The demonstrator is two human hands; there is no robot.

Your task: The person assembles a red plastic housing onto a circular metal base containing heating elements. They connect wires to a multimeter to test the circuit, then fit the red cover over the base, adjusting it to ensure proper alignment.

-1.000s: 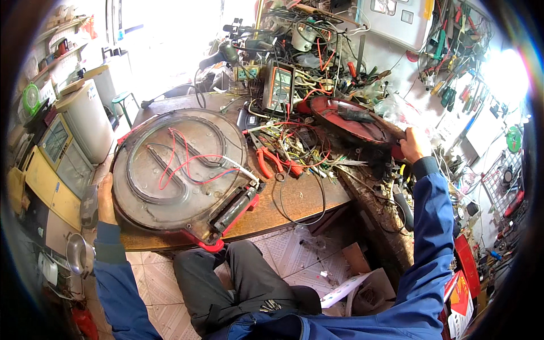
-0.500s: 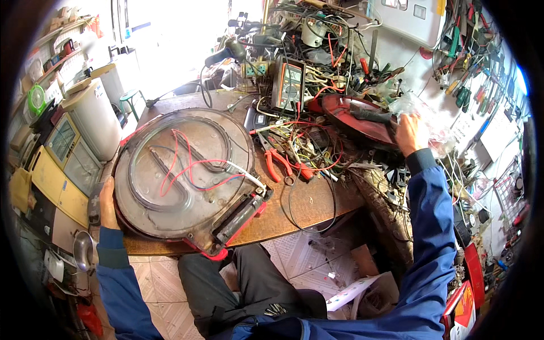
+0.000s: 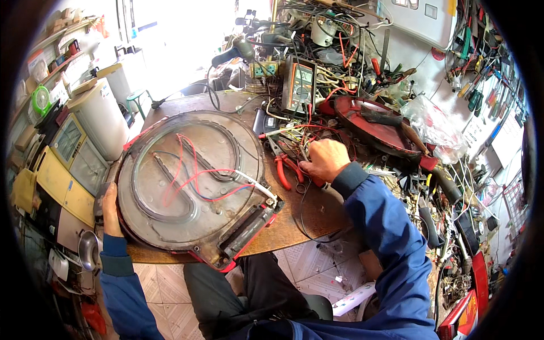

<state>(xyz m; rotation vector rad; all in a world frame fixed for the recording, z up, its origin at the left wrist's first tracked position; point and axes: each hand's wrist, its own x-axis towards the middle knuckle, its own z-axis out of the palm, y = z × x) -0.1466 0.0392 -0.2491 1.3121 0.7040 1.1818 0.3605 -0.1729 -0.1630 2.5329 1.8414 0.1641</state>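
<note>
A round electric baking pan point(image 3: 156, 226) lies underside up on the bench at the left, its grey metal inside bare. Red and blue leads point(image 3: 195, 184) curl over it and meet a white sleeve near the dark hinge point(image 3: 249, 229). My left hand point(image 3: 111, 212) grips the pan's left rim; some of its fingers are hidden. To the pan's right, my right hand point(image 3: 327, 160) is closed low over a tangle of wires, beside red-handled pliers point(image 3: 283, 170). What its fingers hold, if anything, is hidden.
A multimeter point(image 3: 299, 85) stands behind the wires. Farther right lie a red round lid point(image 3: 379, 127) with a dark handle and a clear plastic bag point(image 3: 433, 127). Cables and parts heap up at the back. Tools hang on the right wall. A white bin point(image 3: 99, 119) stands left.
My right hand has left the red lid's handle and moved left and nearer, down to the wires by the pliers. My left hand stays on the pan's rim. The whole view shifts slightly.
</note>
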